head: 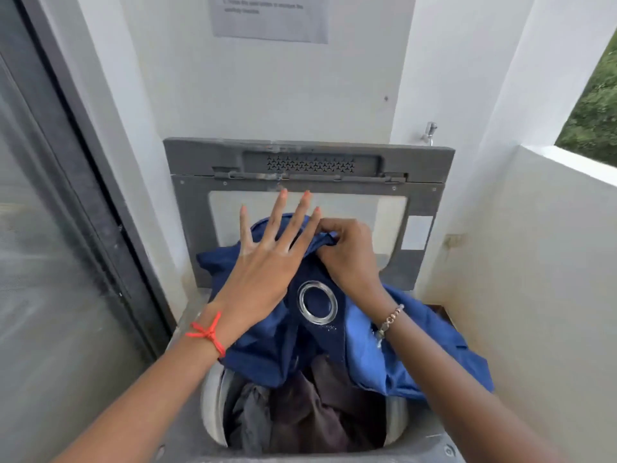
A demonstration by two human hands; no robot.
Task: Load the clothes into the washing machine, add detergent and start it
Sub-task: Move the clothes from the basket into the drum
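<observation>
The left hand (pixel 267 262) is released, its fingers straight and splayed, the palm facing down over a blue curtain (pixel 267 342); whether the palm touches the cloth or hangs just above it cannot be told. Just beside it at three o'clock, the right hand (pixel 347 255) is curled and pinches a gathered fold of the same curtain near its top edge. A red thread bracelet (pixel 208 334) circles the left wrist and a beaded bracelet (pixel 390 320) the right. At six o'clock from the hands, between the two wrists, a metal eyelet ring (pixel 317 304) shows in a darker band of the curtain. The curtain is heaped over the far half of the mouth of a top-loading washing machine (pixel 187 442) and spills over its edge toward four o'clock. Below it, at six o'clock, dark clothes (pixel 300 412) lie inside the drum (pixel 212 406). At twelve o'clock the grey lid (pixel 310 182) stands upright against the white wall. Higher at twelve a paper notice (pixel 270 18) hangs on that wall, its print blurred. A small tap (pixel 429 130) sits at one o'clock, a glass door (pixel 50 228) at nine, and a low white parapet (pixel 551 228) at three with greenery (pixel 594 105) beyond it.
</observation>
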